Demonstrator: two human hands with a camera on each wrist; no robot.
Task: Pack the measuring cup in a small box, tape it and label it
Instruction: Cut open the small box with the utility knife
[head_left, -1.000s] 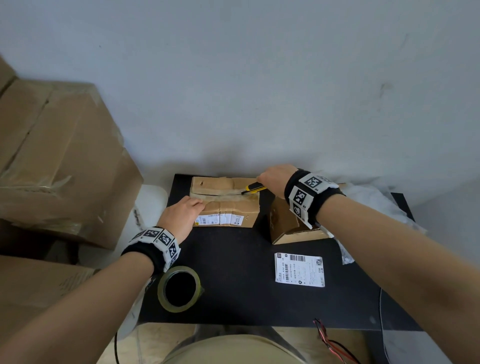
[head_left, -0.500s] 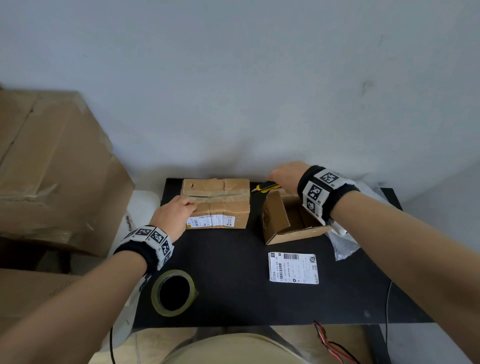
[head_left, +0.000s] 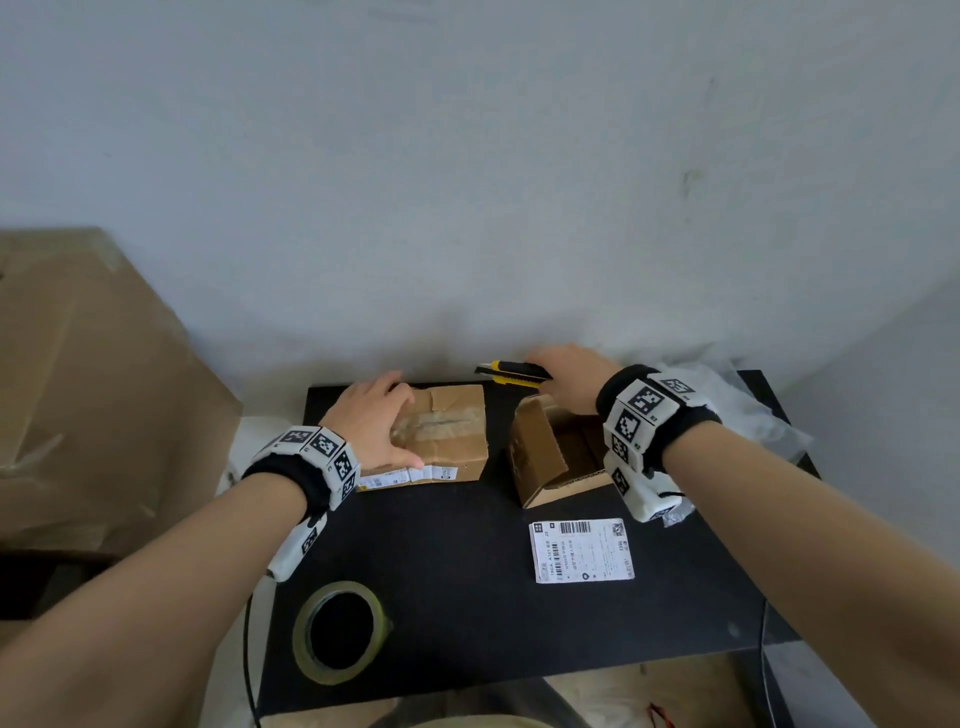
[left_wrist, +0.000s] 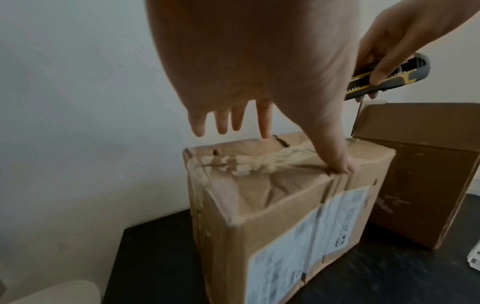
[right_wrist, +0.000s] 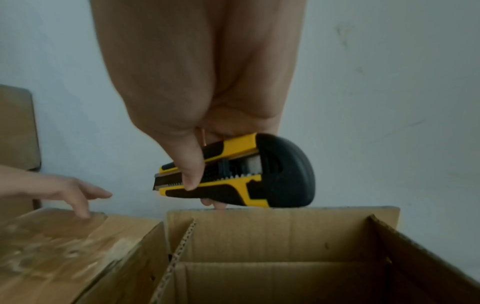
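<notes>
My right hand (head_left: 563, 375) has its fingers (right_wrist: 191, 164) curled round a yellow-and-black utility knife (head_left: 511, 373), thumb across its toothed slider, held just above the far wall of the small open brown cardboard box (head_left: 556, 452). That box stands on the black desk (head_left: 467, 597), flaps up; what I can see of its inside shows only bare cardboard, and I cannot tell where the measuring cup is.

My left hand (head_left: 371, 428) is spread wide and holds nothing — the fingers (left_wrist: 265, 121) are straight, the index tip touching the far top edge of a worn, taped brown cardboard box (head_left: 447, 436), the thumb pressing on its near top edge beside the crinkled tape seam. This shut box sits just left of the open one and carries a white label on its front face.

Nearer to me on the desk lie a white shipping label with barcodes (head_left: 582, 551), in front of the open box, and a roll of clear packing tape (head_left: 340, 631) flat near the left front corner. Crumpled clear plastic wrap (head_left: 748, 410) lies behind my right wrist, and a large brown carton (head_left: 88, 395) stands off the desk to the left.
</notes>
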